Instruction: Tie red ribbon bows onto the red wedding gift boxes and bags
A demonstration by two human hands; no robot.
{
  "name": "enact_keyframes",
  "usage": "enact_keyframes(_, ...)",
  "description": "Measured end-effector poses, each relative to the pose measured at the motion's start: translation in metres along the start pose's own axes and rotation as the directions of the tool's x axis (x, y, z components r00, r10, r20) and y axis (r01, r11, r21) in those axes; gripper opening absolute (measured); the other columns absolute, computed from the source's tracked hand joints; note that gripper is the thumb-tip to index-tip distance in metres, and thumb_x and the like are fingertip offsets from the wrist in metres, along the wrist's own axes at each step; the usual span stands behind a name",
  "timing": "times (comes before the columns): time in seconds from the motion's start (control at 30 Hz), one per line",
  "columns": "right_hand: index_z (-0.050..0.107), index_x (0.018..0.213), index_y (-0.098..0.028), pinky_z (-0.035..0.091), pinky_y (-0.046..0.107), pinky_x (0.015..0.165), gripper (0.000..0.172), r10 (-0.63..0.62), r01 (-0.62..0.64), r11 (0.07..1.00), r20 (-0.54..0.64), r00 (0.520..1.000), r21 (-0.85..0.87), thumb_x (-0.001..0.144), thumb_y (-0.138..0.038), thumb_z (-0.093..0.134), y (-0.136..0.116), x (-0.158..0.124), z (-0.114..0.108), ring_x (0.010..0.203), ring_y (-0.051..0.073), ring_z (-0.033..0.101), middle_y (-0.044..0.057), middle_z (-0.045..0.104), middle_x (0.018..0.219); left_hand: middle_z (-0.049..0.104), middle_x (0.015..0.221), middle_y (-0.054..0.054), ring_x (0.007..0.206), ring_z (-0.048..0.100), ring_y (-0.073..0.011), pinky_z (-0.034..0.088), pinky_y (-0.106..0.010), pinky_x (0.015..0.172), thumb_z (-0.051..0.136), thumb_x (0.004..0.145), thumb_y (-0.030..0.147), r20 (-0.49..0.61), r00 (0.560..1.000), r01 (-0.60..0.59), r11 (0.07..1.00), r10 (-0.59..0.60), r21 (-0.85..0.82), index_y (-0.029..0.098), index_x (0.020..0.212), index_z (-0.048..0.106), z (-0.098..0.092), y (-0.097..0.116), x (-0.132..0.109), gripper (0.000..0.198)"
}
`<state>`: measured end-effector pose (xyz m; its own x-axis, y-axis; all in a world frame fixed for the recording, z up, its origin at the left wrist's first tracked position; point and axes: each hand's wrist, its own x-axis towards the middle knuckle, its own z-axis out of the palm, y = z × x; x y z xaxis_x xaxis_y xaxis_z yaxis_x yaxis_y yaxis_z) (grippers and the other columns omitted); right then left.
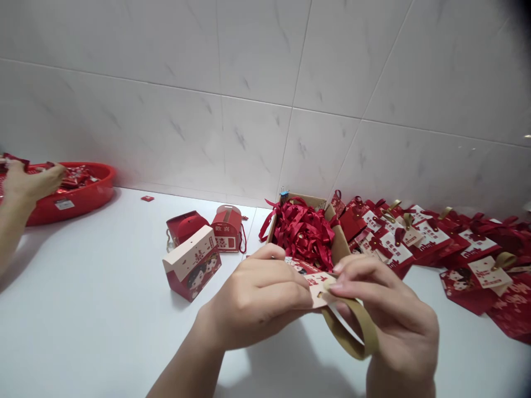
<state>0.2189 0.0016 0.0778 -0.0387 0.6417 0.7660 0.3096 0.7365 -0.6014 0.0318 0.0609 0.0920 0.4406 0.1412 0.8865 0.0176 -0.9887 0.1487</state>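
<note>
- From my remote seat I saw the left hand (257,298) curled closed, with thumb and fingers pinched on a small card (316,288) printed in cream and red.
- The right hand (385,309) was also closed – thumb and forefinger nipped the end of a gold ribbon (352,331) right at the card's edge.
- The rest of the gold ribbon hung in a loop under the right hand, above the table (103,309).
- The card sat between the two hands, low in the middle of the view and just in front of a carton (341,243).
- The carton was stuffed with red ribbons (305,229), and some of them spilled over its left rim.
- To the carton's left stood a cream-and-red box (191,270), tilted, with two red boxes (227,228) close behind it.
- At the right lay a heap of flat red packs (415,237) with cream labels and gold and red ribbon ends, reaching to the edge of the view.
- At the far left another person's hand (29,185) rested at the rim of a red basin (83,200) that held red pieces – I could not tell what that hand gripped, if anything.
- A small red scrap (146,198) lay by itself near the tiled wall (257,83).
</note>
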Motion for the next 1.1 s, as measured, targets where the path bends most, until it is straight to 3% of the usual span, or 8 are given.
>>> enact_keyframes(0.1, 0.072, 0.102, -0.029, 0.054, 0.031, 0.072, 0.037, -0.030, 0.028, 0.997, -0.029, 0.999, -0.067, 0.074, -0.005, 0.069, 0.0050, -0.0007, 0.0000, 0.087, 0.019, 0.061, 0.004, 0.060, 0.091, 0.068, 0.065, -0.001, 0.056, 0.060, -0.0071, 0.044, -0.028, 0.074, 0.064, 0.082, 0.009, -0.020, 1.000, 0.016, 0.999, -0.015, 0.030, 0.011, 0.070, 0.059, -0.0018, 0.0030, 0.0011, 0.013)
enact_keyframes(0.23, 0.070, 0.099, -0.027, 0.058, 0.031, 0.067, 0.037, -0.001, 0.001, 1.000, 0.006, 1.000, -0.027, 0.071, -0.001, 0.070, 0.0052, 0.0011, 0.0027, 0.080, 0.020, 0.066, 0.003, 0.070, 0.088, 0.068, 0.064, -0.002, 0.057, 0.060, -0.0077, 0.043, -0.028, 0.072, 0.066, 0.082, 0.013, -0.022, 0.999, 0.030, 0.999, -0.030, 0.026, 0.011, 0.070, 0.059, -0.0025, 0.0043, 0.0015, 0.014)
enact_keyframes(0.53, 0.068, 0.102, -0.026, 0.058, 0.032, 0.080, 0.037, -0.020, 0.017, 1.000, 0.162, 0.987, 0.018, 0.074, -0.002, 0.068, 0.0090, 0.0023, 0.0025, 0.090, 0.019, 0.068, 0.003, 0.072, 0.099, 0.066, 0.065, -0.001, 0.058, 0.061, -0.0091, 0.042, -0.029, 0.072, 0.068, 0.076, 0.003, 0.021, 0.998, 0.052, 0.999, -0.052, -0.004, 0.011, 0.072, 0.058, -0.0046, 0.0028, -0.0016, 0.013)
enact_keyframes(0.67, 0.068, 0.104, -0.027, 0.056, 0.030, 0.084, 0.037, 0.001, -0.004, 1.000, 0.158, 0.987, 0.021, 0.075, -0.003, 0.068, 0.0072, 0.0012, 0.0026, 0.093, 0.018, 0.067, 0.001, 0.072, 0.101, 0.066, 0.063, -0.001, 0.058, 0.060, -0.0093, 0.042, -0.029, 0.071, 0.070, 0.077, 0.008, 0.005, 0.999, 0.054, 0.999, -0.054, 0.002, 0.011, 0.071, 0.059, -0.0051, 0.0047, 0.0002, 0.012)
enact_keyframes(0.97, 0.064, 0.103, -0.030, 0.059, 0.028, 0.077, 0.035, 0.095, -0.106, 0.992, 0.154, 0.984, 0.067, 0.079, -0.004, 0.064, 0.0024, 0.0024, 0.0061, 0.089, 0.018, 0.069, -0.002, 0.072, 0.099, 0.067, 0.063, -0.001, 0.056, 0.061, -0.0095, 0.043, -0.028, 0.070, 0.069, 0.077, 0.007, -0.002, 0.998, 0.065, 0.998, -0.065, 0.023, 0.012, 0.071, 0.060, -0.0050, 0.0049, -0.0012, 0.012)
enact_keyframes(1.1, 0.065, 0.102, -0.027, 0.058, 0.026, 0.081, 0.034, 0.032, -0.042, 0.997, 0.147, 0.989, 0.064, 0.078, -0.004, 0.066, 0.0031, 0.0041, 0.0064, 0.093, 0.016, 0.067, -0.002, 0.072, 0.100, 0.066, 0.063, 0.000, 0.057, 0.060, -0.0090, 0.043, -0.028, 0.072, 0.070, 0.077, 0.008, 0.004, 0.997, 0.071, 0.997, -0.071, 0.025, 0.012, 0.070, 0.060, -0.0044, 0.0049, -0.0011, 0.013)
